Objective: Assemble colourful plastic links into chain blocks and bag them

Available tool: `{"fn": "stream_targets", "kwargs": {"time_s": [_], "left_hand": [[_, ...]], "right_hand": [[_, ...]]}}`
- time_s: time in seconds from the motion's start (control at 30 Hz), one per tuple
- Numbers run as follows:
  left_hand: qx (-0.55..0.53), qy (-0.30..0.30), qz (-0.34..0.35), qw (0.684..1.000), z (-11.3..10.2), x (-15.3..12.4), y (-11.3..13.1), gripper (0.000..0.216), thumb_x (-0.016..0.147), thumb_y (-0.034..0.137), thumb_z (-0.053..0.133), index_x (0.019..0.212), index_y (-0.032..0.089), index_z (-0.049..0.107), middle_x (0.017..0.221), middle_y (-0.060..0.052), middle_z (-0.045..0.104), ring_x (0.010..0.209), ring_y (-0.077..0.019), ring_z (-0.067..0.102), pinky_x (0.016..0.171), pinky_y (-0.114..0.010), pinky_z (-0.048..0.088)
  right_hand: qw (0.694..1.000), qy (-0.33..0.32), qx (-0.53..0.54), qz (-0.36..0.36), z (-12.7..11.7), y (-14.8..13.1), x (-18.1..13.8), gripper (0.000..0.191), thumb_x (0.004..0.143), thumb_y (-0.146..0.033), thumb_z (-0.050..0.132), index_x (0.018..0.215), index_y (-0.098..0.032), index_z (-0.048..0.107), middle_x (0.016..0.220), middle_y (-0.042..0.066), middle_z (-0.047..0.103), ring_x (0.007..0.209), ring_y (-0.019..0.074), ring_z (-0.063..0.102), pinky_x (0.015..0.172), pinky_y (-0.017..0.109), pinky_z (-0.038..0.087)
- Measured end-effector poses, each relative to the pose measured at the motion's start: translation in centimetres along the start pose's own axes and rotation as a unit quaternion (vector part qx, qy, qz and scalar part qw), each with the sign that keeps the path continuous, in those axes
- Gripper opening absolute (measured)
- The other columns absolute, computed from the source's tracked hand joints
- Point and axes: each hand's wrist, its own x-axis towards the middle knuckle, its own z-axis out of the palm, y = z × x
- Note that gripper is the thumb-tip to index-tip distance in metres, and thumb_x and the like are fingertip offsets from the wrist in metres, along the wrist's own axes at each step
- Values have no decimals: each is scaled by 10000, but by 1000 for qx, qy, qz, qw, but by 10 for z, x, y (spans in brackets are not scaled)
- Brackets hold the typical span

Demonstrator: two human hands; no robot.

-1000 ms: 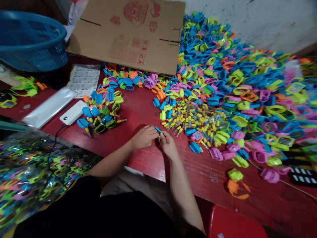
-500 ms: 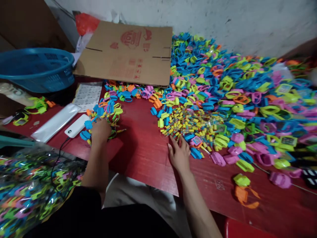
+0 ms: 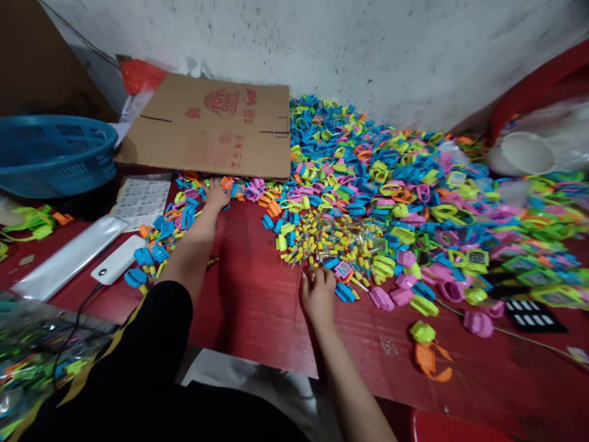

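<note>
Across the red tabletop (image 3: 262, 307), the person's left hand (image 3: 216, 195) is stretched to the far side, fingers narrow and together on a strip of mixed bright plastic watch bands (image 3: 243, 190) just below the cardboard; a moment earlier it was bunched over the cluster of blue plastic watch bands (image 3: 159, 245) nearer the left, now behind the wrist; whether it holds anything, I cannot tell. The right hand (image 3: 318, 294) was flat with fingers spread; now it is drawn in, fingertips (image 3: 309, 277) touching the near edge of a heap of small yellow capsules (image 3: 331, 242); anything between them is too small to tell. Right of the capsules, a great pile of multicoloured plastic bands (image 3: 391, 184) runs back to a scuffed white wall (image 3: 368, 55), and more of that wall shows than before; a white plastic bag (image 3: 529, 153) on something red has come into view far right. Containers: a blue plastic laundry basket (image 3: 55, 156) far left, contents hidden; a clear plastic bag (image 3: 46, 350) near left, packed with multicoloured bands. A flat brown cardboard sheet (image 3: 207, 126) with red print lies far centre; a white power bank (image 3: 117, 261) with black cable sits left, beside a silvery plastic sleeve (image 3: 69, 258).
</note>
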Motion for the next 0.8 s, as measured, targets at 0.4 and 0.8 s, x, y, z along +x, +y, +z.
{"fn": "stream_targets", "kwargs": {"time_s": [0.4,0.8], "left_hand": [[-36,-49,127,990,60,-171,24,355,1095,283,599,1374,172,790,1784,-250,491,1569,-540,479,1217,-783,484],[-444,49,222,867,49,-259,30,401,1094,613,707,1108,238,850,1180,-130,794,1136,-302,729,1077,-507,612]], "right_hand": [[999,-8,37,31,5,9,0,337,1105,-387,559,1320,-186,725,1198,165,678,1103,328,656,1035,536,585],[991,-17,110,69,-17,-7,1,440,1156,-561,456,1109,-212,720,1044,132,726,1014,311,668,956,482,569]]}}
